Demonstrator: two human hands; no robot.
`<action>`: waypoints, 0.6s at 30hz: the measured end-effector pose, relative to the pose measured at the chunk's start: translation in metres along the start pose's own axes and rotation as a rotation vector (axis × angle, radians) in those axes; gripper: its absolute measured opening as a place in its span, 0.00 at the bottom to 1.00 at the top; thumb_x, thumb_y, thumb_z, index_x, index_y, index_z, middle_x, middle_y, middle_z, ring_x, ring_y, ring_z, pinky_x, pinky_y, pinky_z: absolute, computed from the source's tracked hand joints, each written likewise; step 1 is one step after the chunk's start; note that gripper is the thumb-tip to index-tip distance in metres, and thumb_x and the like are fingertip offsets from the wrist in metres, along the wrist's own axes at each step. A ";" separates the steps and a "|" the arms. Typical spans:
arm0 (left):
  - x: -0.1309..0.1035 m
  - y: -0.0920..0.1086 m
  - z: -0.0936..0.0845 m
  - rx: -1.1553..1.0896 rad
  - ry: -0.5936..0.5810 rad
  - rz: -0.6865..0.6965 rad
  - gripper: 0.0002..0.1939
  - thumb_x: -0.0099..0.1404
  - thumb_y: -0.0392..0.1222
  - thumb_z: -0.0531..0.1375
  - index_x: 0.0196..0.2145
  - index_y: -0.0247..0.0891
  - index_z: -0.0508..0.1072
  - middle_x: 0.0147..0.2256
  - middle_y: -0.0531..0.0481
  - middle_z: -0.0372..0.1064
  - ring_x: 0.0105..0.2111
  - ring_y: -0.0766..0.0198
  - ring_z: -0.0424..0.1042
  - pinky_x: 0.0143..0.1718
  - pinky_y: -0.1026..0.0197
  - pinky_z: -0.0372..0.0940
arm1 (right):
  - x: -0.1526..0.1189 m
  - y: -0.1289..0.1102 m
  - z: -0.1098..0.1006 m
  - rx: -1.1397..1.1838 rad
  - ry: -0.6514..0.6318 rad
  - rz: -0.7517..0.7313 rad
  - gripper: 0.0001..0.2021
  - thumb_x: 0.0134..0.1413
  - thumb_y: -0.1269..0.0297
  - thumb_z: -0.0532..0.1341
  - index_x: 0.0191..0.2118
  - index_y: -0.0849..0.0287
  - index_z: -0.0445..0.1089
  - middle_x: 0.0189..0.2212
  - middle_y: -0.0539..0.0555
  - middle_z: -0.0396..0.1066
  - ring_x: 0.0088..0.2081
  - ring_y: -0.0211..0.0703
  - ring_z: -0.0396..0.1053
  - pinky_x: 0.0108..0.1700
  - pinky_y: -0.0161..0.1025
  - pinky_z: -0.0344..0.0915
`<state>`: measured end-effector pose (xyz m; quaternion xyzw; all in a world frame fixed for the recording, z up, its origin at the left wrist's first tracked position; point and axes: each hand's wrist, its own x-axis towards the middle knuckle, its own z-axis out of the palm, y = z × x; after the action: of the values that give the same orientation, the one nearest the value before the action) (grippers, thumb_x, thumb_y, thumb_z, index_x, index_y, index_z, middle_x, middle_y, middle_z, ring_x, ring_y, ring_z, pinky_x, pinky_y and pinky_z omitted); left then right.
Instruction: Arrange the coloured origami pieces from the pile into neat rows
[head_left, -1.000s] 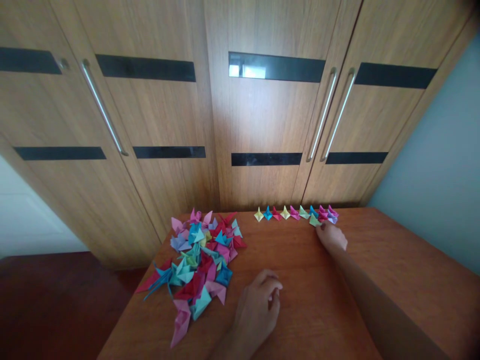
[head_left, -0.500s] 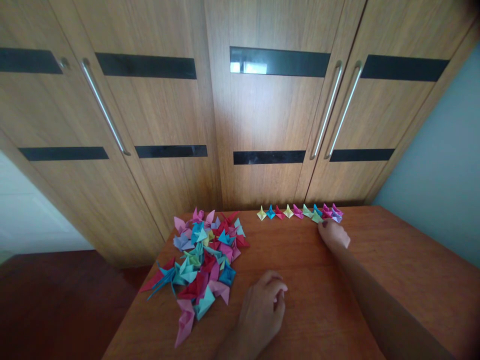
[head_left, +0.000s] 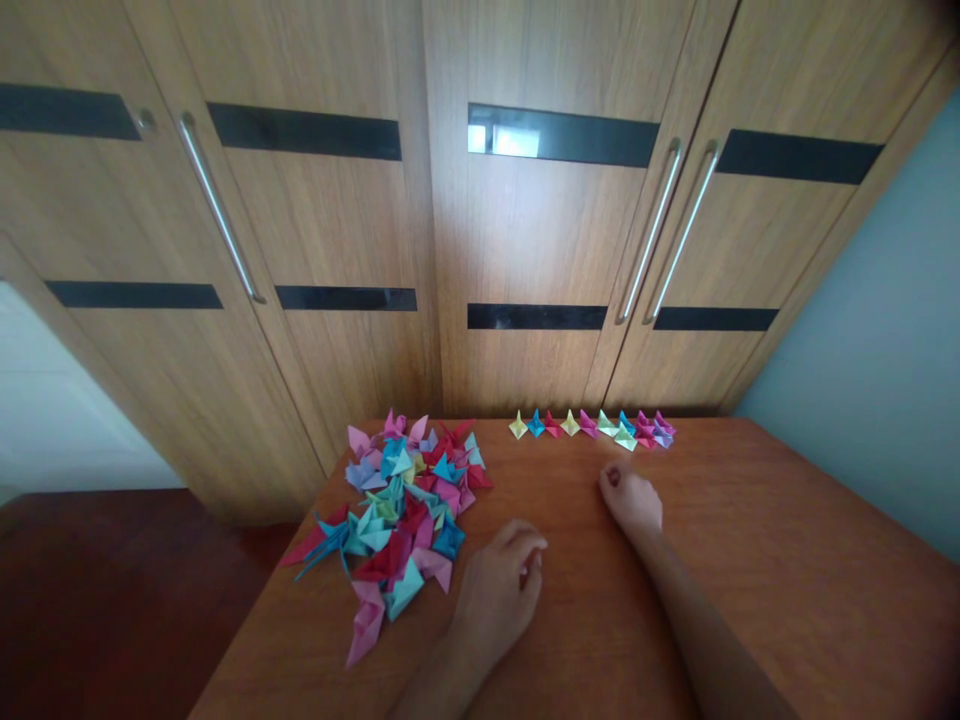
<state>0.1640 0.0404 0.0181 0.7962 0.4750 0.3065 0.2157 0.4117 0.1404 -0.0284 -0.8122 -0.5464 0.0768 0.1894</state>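
Two bare hands are over the reddish-brown table (head_left: 570, 660). The left hand (head_left: 499, 590) is half open, thumb and fingers loosely curved with a gap between them. At its 2 o'clock, the right hand (head_left: 634, 500) is curled, fingertips in towards the thumb; whether it grips anything, I cannot tell.

From the right hand, a line of small folded paper figures (head_left: 570, 423) runs from 10 to 1 o'clock, near the far edge. Six stand singly: two yellow, one blue, one red, one magenta, one pale green. Past them, blue, pale green, magenta and lilac ones crowd together, too tight to count surely.

At the left hand's 10 o'clock lies one heap of larger-looking figures (head_left: 401, 555), pointed and overlapping, pink, red, teal, blue, lilac; their number is unclear.

Beyond, at 12 o'clock, the wooden cabinet (head_left: 517, 240) shows three long handles and eight dark strips.
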 end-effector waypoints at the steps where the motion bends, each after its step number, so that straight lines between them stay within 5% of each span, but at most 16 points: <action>1: 0.000 0.000 -0.004 0.027 0.019 -0.005 0.14 0.62 0.32 0.50 0.40 0.43 0.71 0.42 0.51 0.68 0.37 0.64 0.70 0.37 0.65 0.65 | -0.007 -0.005 0.001 0.010 -0.015 -0.066 0.11 0.56 0.56 0.52 0.38 0.53 0.69 0.31 0.53 0.73 0.33 0.44 0.71 0.29 0.34 0.56; 5: -0.008 -0.005 -0.024 0.172 0.095 -0.021 0.14 0.63 0.34 0.51 0.44 0.43 0.70 0.44 0.49 0.68 0.42 0.61 0.69 0.43 0.60 0.65 | -0.024 -0.016 0.003 0.044 -0.038 -0.253 0.08 0.56 0.59 0.53 0.34 0.53 0.67 0.28 0.49 0.72 0.31 0.40 0.69 0.28 0.32 0.52; 12: -0.058 -0.038 -0.069 0.492 0.191 -0.159 0.13 0.65 0.43 0.52 0.45 0.45 0.71 0.47 0.48 0.68 0.44 0.57 0.70 0.42 0.58 0.66 | -0.023 -0.014 0.003 0.092 -0.048 -0.252 0.06 0.55 0.61 0.54 0.33 0.54 0.67 0.27 0.48 0.71 0.30 0.38 0.67 0.28 0.32 0.51; 18: -0.111 -0.052 -0.101 0.599 0.237 -0.475 0.19 0.64 0.54 0.49 0.49 0.45 0.67 0.49 0.47 0.67 0.40 0.55 0.72 0.34 0.59 0.67 | -0.023 -0.011 0.004 0.111 -0.051 -0.276 0.06 0.54 0.61 0.54 0.33 0.53 0.68 0.27 0.48 0.71 0.30 0.38 0.68 0.28 0.31 0.51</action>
<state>0.0217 -0.0290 0.0259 0.6509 0.7358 0.1857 -0.0174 0.3918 0.1240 -0.0301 -0.7155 -0.6523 0.1008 0.2289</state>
